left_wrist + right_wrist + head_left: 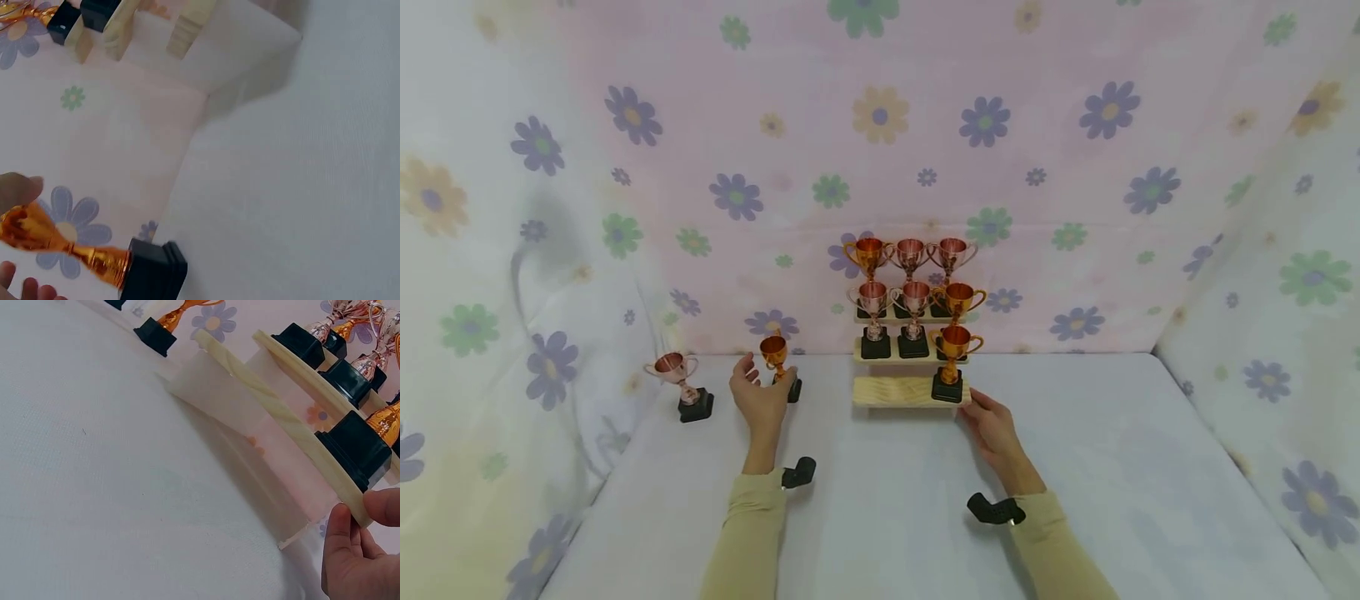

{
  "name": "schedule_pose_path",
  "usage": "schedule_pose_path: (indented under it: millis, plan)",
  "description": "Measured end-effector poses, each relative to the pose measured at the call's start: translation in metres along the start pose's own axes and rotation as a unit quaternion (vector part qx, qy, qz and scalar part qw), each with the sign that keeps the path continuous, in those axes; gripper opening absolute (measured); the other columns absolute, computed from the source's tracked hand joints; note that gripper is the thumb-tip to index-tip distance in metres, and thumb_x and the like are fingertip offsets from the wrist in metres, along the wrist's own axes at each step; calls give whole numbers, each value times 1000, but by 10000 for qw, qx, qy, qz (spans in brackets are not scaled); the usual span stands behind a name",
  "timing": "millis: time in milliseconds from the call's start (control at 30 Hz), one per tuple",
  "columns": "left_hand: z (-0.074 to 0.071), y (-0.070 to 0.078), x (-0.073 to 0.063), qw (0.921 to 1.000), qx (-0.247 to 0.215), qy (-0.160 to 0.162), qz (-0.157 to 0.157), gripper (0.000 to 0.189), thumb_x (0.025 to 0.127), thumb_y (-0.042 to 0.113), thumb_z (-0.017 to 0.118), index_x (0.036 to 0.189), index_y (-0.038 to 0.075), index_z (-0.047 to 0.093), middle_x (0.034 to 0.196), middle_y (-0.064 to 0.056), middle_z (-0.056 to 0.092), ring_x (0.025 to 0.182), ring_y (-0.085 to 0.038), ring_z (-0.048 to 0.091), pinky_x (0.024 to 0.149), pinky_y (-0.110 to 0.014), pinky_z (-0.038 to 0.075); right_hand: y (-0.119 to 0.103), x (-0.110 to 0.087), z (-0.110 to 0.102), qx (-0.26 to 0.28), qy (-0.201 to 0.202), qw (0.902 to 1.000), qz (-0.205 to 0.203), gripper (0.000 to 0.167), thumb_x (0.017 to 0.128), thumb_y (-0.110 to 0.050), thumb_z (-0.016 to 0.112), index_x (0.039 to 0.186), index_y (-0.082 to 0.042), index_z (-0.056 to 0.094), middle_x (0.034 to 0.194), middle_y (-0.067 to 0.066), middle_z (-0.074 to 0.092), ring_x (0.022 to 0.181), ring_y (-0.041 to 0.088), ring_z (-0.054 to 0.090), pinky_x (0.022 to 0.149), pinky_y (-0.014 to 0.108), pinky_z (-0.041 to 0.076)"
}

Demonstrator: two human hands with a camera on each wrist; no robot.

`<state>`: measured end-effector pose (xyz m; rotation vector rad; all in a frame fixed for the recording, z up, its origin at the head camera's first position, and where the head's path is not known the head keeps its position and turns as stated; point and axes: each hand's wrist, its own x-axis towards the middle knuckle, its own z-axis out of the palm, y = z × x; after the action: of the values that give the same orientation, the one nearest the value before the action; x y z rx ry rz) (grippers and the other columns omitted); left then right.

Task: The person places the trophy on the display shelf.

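A gold trophy cup [774,353] on a black base stands on the table at left. My left hand [762,402] is around it, thumb in front and fingers spread; the left wrist view shows a gap between the fingers [30,289] and the cup. My right hand [997,433] pinches the right end of the lowest step of a wooden three-tier stand [895,390], thumb [382,506] on the edge and fingers beneath. Above that grip, a gold trophy [955,343] sits at the step's right end. A rose-coloured trophy [674,367] stands farther left.
The upper two tiers carry several rose and gold trophies [913,302] in rows. Behind the white table [880,500] hangs a flowered cloth [925,175], which also covers both sides. A black wrist mount [996,509] sits on the right sleeve, another [799,472] on the left.
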<state>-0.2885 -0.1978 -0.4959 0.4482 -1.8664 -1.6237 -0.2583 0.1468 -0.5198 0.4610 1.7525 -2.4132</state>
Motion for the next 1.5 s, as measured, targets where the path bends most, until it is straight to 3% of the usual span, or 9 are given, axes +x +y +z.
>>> schedule_pose_path:
  millis: [167,300,400,567,667,867,1100,1267,1500]
  plan:
    - [14,1,3,9972,-395,589,229,67,77,0,86,132,-9,50,123,-27,53,112,-36,52,99,-45,48,2,2,-1,-66,-131,9999,-43,50,105,1,43,153,11,31,160,25,32,141,31,39,123,42,33]
    - [19,2,4,9938,-641,855,301,58,76,-2,87,123,-10,56,114,-24,60,101,-24,58,91,-30,54,3,2,-3,-41,-62,10000,-26,50,105,0,45,152,10,33,160,24,34,140,32,41,122,41,34]
    - [20,2,3,9914,-834,926,392,52,74,-5,87,118,-12,60,112,-25,62,97,-19,59,89,-25,57,3,2,-4,-33,-42,10000,-28,50,105,-1,46,152,10,33,159,24,35,139,31,42,121,41,34]
    - [21,3,-2,9917,-938,768,435,47,77,-8,84,119,-14,61,119,-27,63,106,-24,62,101,-41,57,1,1,-5,-21,-145,9998,-157,51,104,2,43,152,13,30,158,27,34,139,30,41,121,39,36]
    - [17,14,-9,9915,-1000,663,502,47,78,-9,82,121,-15,62,120,-28,62,108,-28,63,101,-46,57,1,0,-5,-59,-186,9996,-190,51,104,3,42,153,13,29,158,28,34,138,29,41,118,35,40]
    - [6,32,-22,9893,-1084,500,845,44,79,-9,80,119,-15,64,115,-24,65,100,-21,64,87,-30,62,1,0,-5,-93,-176,9997,-155,51,105,2,43,153,12,29,158,26,35,136,27,42,111,26,47]
    - [2,36,-32,9867,-1149,225,1126,41,79,-10,77,118,-16,63,113,-26,66,95,-16,64,81,-27,61,-1,-2,-7,-26,-165,9998,-132,51,105,2,42,153,12,29,158,25,34,137,28,41,121,38,36]
    - [2,41,-38,9828,-1275,199,1324,41,77,-12,77,116,-17,64,109,-26,67,91,-11,66,78,-22,61,-1,-1,-8,-45,-208,9997,-115,52,105,1,43,153,12,29,159,26,33,139,30,40,122,40,33]
    - [12,39,-38,9720,-1878,-85,1412,43,76,-15,77,117,-14,66,103,-6,71,87,-8,68,79,-17,61,2,-1,-8,-46,-250,9996,-146,52,105,1,43,154,12,28,159,26,33,138,28,41,119,35,39]
